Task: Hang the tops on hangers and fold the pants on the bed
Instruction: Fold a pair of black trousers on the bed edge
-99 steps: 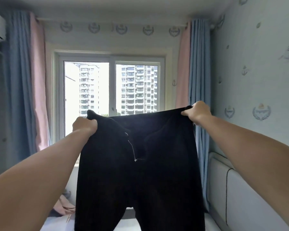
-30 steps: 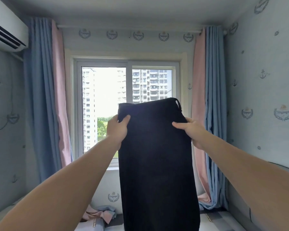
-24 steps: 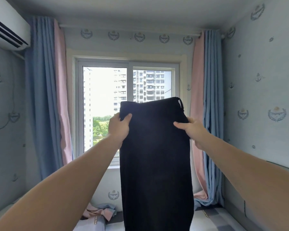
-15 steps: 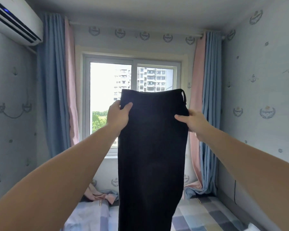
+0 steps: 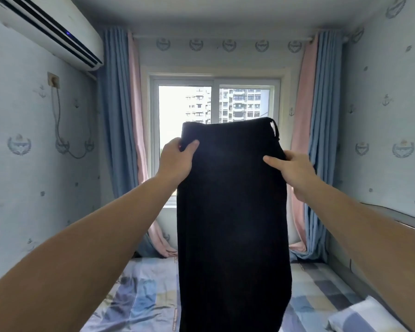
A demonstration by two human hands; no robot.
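- A pair of black pants (image 5: 232,212) hangs in the middle of the view, held up in the air at arm's length by two bare arms.
- The pants look doubled lengthwise into one narrow, long panel, with the waistband at the top and a small loop (image 5: 274,127) at the top right corner.
- The left hand (image 5: 175,159) pinches the left edge just under the waistband. Its thumb lies on the near face of the cloth and its fingers are tucked behind.
- The right hand (image 5: 295,171) grips the right edge a little lower. Its thumb presses the near face and its fingers curl round the back.
- The cloth drops straight down past the lower edge of the view, so it is not clear whether the hem touches anything.
- Below and behind the pants lies the bed (image 5: 144,295), covered with a sheet of blue, grey and cream checks.
- A white pillow (image 5: 364,317) sits at the lower right of the bed, beside a padded headboard (image 5: 407,221) along the right wall.
- Straight ahead, partly hidden by the pants, is a window (image 5: 213,101) showing tall apartment blocks.
- Blue and pink curtains (image 5: 120,116) hang at both sides of the window.
- A white air conditioner (image 5: 50,27) is mounted high on the left wall, with a socket and cable (image 5: 55,97) below it.
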